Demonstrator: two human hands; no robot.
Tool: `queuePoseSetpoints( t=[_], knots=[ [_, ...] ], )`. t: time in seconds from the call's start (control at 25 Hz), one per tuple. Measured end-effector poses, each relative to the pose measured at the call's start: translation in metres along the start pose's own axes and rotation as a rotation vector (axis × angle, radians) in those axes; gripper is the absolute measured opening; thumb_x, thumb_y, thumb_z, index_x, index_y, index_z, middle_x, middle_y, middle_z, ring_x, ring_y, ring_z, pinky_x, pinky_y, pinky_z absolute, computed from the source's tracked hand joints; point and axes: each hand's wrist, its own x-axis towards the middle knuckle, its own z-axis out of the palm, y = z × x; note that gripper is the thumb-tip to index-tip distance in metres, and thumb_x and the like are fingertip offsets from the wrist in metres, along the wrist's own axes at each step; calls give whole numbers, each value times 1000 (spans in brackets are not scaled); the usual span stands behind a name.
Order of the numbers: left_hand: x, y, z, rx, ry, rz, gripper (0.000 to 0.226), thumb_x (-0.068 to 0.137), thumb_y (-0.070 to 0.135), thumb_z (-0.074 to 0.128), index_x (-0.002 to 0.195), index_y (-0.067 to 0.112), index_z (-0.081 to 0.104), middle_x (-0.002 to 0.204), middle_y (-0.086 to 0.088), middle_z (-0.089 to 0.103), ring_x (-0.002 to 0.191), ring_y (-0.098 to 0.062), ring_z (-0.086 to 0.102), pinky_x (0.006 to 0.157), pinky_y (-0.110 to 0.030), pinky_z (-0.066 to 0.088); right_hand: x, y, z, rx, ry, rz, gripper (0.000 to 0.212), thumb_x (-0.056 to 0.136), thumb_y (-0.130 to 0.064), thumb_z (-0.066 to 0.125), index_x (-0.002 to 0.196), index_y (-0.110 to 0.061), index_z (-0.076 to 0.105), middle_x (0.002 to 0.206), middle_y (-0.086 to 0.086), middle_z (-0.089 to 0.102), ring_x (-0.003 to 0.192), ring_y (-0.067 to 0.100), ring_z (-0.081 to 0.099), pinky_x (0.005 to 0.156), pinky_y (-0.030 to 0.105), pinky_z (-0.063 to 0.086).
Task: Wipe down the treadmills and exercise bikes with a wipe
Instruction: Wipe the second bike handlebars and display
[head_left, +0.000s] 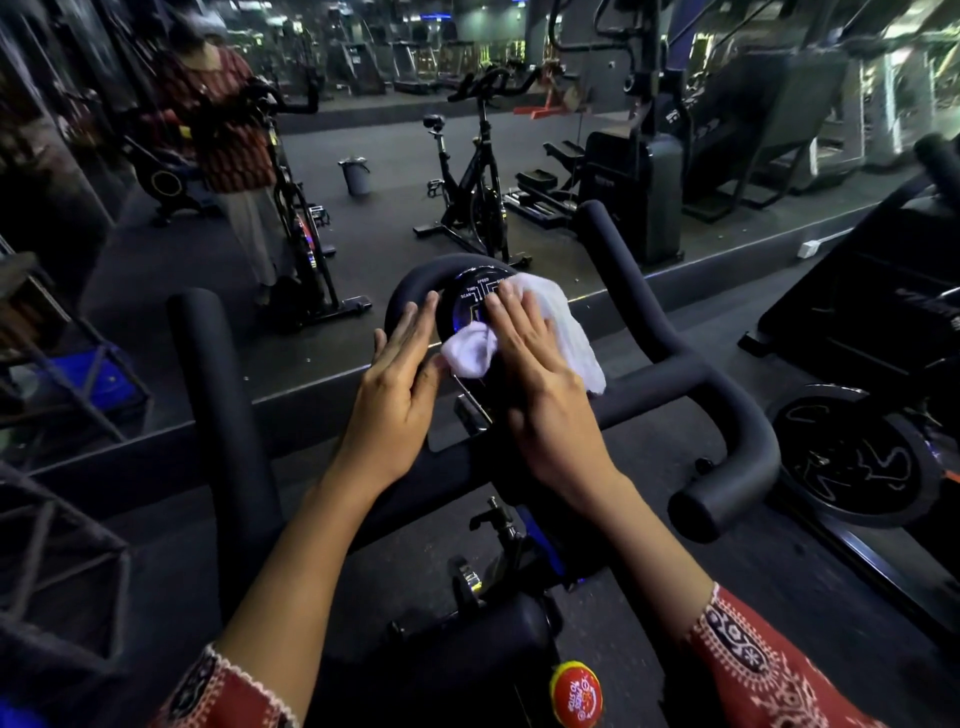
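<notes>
This is a gym. At 12 o'clock stands an exercise bike (524, 618) with padded black handlebars (675, 374) and a round console (467, 297) labelled TIME, SPEED and SCAN. Its red knob (575, 693), marked PRESS TO STOP, sits at 6 o'clock. A wall mirror (571, 135) spans from 9 to 2 o'clock. It reflects a spin bike (478, 197) at 12 o'clock, a stepper machine (639, 171) at 1 o'clock and treadmills (410, 62) far back. At 3 o'clock a neighbouring machine's flywheel (852, 462) shows above the dark floor (753, 561).
</notes>
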Motion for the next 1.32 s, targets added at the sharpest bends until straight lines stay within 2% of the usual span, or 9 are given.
queuePoseSetpoints(
  t=[0.2,0.36,0.44,0.6,0.8,1.0,1.08,1.2,1.32],
  knots=[
    [-2,0,1,10,-7,-4,54,93,32,31,142,13,16,148,6,22,137,0,12,115,-26,6,-20,4,-15,40,-4,-125,38,86,-3,53,123,3,60,133,14,56,129,26,49,112,35,34],
    [-2,-1,1,3,-10,-23,55,96,37,35,143,16,14,147,8,22,138,-3,12,115,-21,3,-10,-5,-39,381,137,30,33,85,10,58,113,-6,63,111,11,65,102,16,64,88,30,50],
    [-3,-1,2,-4,-4,-30,54,97,33,38,142,17,15,146,8,21,138,-4,13,114,-20,3,4,-10,-37,536,255,168,28,86,7,59,111,-7,61,109,14,61,93,9,63,83,23,48],
    [-3,-3,3,-8,9,11,55,95,35,34,142,14,16,148,5,23,137,-1,13,115,-27,5,24,2,-19,114,509,116,29,67,13,53,84,-2,71,93,9,67,95,13,60,88,13,42],
    [-3,-3,3,-8,12,24,54,94,33,33,142,14,17,147,5,24,137,-2,14,114,-19,4,4,-7,9,123,360,63,27,83,-3,62,108,5,69,129,6,57,124,14,52,107,25,39],
    [-2,-4,2,-17,12,6,53,97,24,41,142,14,16,148,5,24,138,-3,13,116,-28,6,-4,-7,4,154,356,-15,12,78,-2,75,89,2,71,96,7,68,95,11,63,90,20,47],
    [-2,-4,3,-17,11,6,53,96,18,42,142,14,17,148,5,24,138,-3,14,115,-32,7,5,-8,1,126,414,98,33,78,-8,75,108,1,65,109,8,57,102,10,55,92,16,42],
    [-3,-4,3,-10,20,9,55,94,16,43,142,13,18,148,3,25,137,-2,14,116,-33,8,11,-14,17,21,280,143,52,90,-15,58,138,2,44,148,22,35,141,30,25,116,39,18],
    [-3,-5,3,-5,18,29,55,94,26,40,141,12,17,148,1,23,136,-3,14,114,-31,7,-7,-10,24,-42,112,23,61,83,5,55,142,2,39,153,13,27,144,19,14,116,46,8]
  ],
)
